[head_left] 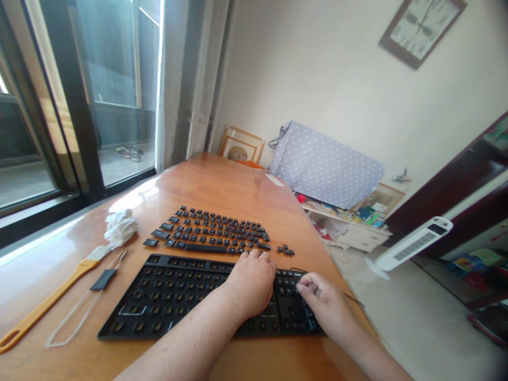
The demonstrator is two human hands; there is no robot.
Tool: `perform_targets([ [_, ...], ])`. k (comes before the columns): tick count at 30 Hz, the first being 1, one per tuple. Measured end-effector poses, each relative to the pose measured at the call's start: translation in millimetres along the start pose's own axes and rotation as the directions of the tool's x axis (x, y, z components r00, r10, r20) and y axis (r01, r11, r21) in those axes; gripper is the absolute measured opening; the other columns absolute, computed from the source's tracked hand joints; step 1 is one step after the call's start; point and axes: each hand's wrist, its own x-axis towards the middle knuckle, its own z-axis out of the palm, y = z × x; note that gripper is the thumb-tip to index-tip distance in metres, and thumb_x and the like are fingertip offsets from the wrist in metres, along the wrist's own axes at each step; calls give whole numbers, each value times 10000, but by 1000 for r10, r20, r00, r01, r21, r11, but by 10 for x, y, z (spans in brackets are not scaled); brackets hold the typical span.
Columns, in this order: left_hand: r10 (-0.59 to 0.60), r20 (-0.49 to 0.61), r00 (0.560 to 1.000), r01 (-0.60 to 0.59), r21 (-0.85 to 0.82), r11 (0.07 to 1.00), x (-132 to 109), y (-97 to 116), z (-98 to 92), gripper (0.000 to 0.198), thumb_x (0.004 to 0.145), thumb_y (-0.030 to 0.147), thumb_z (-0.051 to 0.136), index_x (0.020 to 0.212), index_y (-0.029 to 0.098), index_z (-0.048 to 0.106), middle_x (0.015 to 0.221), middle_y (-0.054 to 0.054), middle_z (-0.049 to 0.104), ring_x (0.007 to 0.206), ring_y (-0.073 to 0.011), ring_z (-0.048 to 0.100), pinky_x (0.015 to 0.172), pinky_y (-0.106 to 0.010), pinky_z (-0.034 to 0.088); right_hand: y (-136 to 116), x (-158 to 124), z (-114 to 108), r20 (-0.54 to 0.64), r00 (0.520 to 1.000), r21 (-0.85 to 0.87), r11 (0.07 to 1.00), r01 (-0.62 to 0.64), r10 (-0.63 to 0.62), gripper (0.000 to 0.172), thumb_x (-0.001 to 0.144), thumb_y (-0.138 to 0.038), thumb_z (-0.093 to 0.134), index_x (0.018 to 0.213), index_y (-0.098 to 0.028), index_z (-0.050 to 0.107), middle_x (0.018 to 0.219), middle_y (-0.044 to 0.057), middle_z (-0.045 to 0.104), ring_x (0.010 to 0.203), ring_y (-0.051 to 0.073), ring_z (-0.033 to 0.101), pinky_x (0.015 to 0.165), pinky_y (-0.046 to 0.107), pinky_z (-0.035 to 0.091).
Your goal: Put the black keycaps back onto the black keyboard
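Note:
A black keyboard point(178, 299) lies across the near side of the table, its left and middle key positions bare of caps. Rows of loose black keycaps point(206, 247) are laid out just beyond it. My left hand point(252, 278) reaches over the keyboard, its curled fingers at the nearest keycap row; the fingertips are hidden. At the keyboard's right end, where some keys are still fitted, my right hand point(323, 301) is closed with thumb and forefinger pinched. What either hand holds, if anything, cannot be made out. A small separate keycap group point(286, 250) lies beyond the right part.
To the left lie an orange-handled brush point(51, 301), a wire keycap puller point(103, 279) and crumpled white tissue point(119, 227). A cable point(354, 300) crosses the table's right edge. A white tower fan point(415, 246) and a cloth-covered item point(323, 164) are beyond the table.

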Motion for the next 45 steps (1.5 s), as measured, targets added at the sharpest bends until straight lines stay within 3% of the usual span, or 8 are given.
perform_targets([
  [12, -1, 20, 1000, 1, -10, 1000, -7, 11, -40, 239, 876, 258, 494, 1003, 160, 670, 1152, -141, 650, 1108, -347, 590, 934, -532, 523, -126, -101, -55, -5, 998, -164, 984, 63, -65, 98, 913, -329, 572, 910, -236, 601, 814, -3, 610, 761, 177, 591, 694, 286, 417],
  [19, 4, 2, 1000, -4, -9, 1000, -9, 0, -11, 241, 884, 250, 473, 993, 162, 669, 1128, -135, 654, 1095, -340, 597, 930, -530, 525, -128, -78, -65, 2, 997, -197, 977, 77, -78, 167, 955, -349, 538, 858, -234, 611, 823, 4, 607, 766, 176, 592, 686, 290, 416],
  [27, 0, 25, 1000, 0, -13, 1000, -11, 8, -43, 235, 875, 259, 504, 1008, 157, 668, 1148, -138, 650, 1115, -351, 590, 941, -536, 524, -223, -181, -63, 6, 985, -390, 907, 161, -173, 272, 1012, -278, 436, 1004, -233, 704, 957, 52, 662, 882, 216, 637, 789, 331, 470],
  [37, -1, 29, 1000, 2, -11, 1000, -7, 5, -32, 236, 879, 267, 502, 1016, 162, 663, 1148, -139, 645, 1115, -340, 583, 940, -517, 515, -130, -125, -112, 74, 977, -338, 916, 215, -202, 262, 1006, -275, 480, 1067, -231, 731, 1019, 67, 693, 930, 213, 657, 839, 326, 493],
  [45, 1, 17, 1000, 0, -12, 1000, -7, 5, -25, 226, 869, 260, 507, 1001, 163, 664, 1138, -139, 650, 1113, -346, 584, 935, -524, 520, -205, -125, -176, 107, 973, -332, 915, 228, -203, 269, 1002, -248, 456, 1000, -239, 725, 977, 50, 685, 916, 205, 647, 825, 325, 483],
])
